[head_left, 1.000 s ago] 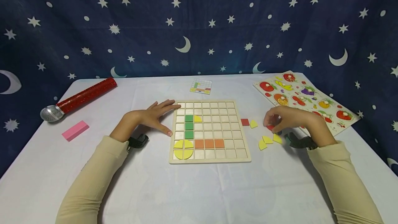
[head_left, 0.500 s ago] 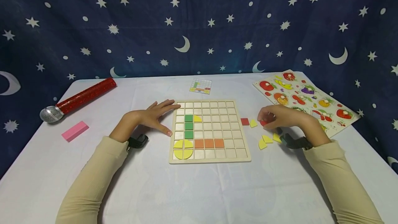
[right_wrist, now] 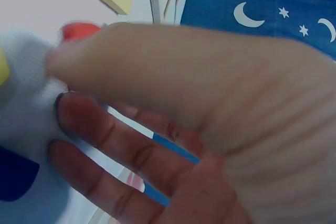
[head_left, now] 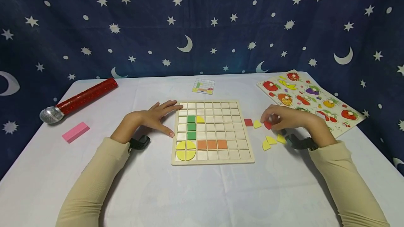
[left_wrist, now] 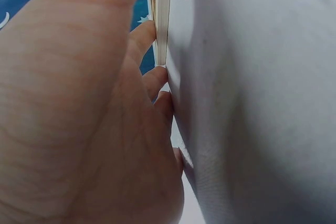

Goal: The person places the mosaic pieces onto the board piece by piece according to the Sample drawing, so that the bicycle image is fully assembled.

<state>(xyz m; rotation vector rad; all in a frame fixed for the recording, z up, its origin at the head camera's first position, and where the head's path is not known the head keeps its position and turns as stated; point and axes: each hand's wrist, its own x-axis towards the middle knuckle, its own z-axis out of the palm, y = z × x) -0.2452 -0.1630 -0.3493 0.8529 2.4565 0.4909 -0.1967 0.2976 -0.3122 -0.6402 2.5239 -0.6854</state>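
Left hand (head_left: 154,117), fingers spread, touches wooden grid board (head_left: 219,127) along left edge. Right of board, right hand (head_left: 288,117) pinches red piece (head_left: 267,125).

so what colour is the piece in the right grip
The right grip holds a red piece, clearest in the head view.

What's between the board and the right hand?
In the head view, a red square and, nearer the right hand, a yellow piece.
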